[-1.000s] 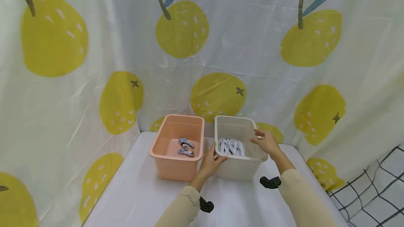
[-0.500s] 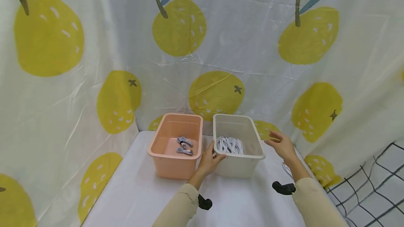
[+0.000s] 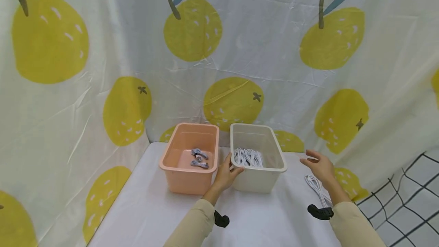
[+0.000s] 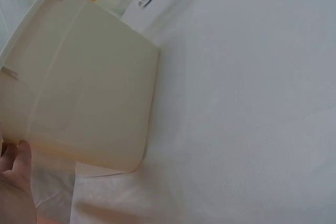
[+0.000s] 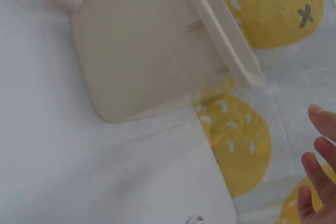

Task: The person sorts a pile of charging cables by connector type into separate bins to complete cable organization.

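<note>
White bin (image 3: 258, 159) is sitting at the lower centre of the head view, on a table (image 3: 154, 209) draped in white cloth, with coiled white cables (image 3: 247, 156) lying inside it. The left hand (image 3: 226, 172) is gripping its near left rim, fingers curling over the edge. A pink bin (image 3: 189, 157) is standing just beside it on the left. The right hand (image 3: 319, 167) is hovering at lower right with fingers spread, holding nothing, above a loose cable (image 3: 317, 189) on the cloth. A pear-printed curtain (image 3: 103, 68) is closing in the table on three sides; a black grid (image 3: 404, 197) is showing at the lower right corner.

From the left wrist, the bin wall (image 4: 79, 93) is filling the left half, the cloth (image 4: 247, 108) the rest.

From the right wrist, open fingers (image 5: 317, 182) are showing at the lower right, well apart from the bin (image 5: 142, 56) at upper left.
</note>
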The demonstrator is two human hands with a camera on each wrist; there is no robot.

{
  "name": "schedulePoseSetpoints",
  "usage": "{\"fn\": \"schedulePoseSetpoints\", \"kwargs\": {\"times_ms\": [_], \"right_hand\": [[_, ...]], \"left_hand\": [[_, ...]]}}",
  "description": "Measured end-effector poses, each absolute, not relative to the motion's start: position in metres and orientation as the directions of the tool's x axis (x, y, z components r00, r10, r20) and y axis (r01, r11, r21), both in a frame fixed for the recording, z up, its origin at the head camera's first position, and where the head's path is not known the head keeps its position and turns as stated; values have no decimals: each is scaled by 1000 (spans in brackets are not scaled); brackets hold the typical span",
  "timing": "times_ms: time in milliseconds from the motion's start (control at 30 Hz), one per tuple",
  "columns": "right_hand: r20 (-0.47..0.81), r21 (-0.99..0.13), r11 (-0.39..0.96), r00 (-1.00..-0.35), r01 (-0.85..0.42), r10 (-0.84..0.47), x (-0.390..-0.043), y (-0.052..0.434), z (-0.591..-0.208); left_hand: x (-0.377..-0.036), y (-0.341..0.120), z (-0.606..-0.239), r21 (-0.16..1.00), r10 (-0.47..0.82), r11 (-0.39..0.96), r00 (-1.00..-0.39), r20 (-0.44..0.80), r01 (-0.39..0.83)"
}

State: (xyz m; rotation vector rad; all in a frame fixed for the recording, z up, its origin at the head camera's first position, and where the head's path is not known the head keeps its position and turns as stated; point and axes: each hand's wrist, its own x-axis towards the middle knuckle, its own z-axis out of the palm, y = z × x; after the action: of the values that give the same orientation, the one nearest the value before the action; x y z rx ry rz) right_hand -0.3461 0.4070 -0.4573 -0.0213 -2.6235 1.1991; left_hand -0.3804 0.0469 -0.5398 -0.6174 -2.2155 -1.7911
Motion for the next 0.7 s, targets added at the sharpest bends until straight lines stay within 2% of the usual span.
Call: {"fn": "schedulePoseSetpoints", "kwargs": {"times_ms": [300,700], "right_hand": [[222,-765,642,-959,-58,178,-333,432,-483],[100,-779,610,-932,145,349,-305,467,-530]], "left_hand": [[-383,46,-543,888,174,154,-897,407,433],[-383,46,-543,895,181,135,-898,401,426]]}}
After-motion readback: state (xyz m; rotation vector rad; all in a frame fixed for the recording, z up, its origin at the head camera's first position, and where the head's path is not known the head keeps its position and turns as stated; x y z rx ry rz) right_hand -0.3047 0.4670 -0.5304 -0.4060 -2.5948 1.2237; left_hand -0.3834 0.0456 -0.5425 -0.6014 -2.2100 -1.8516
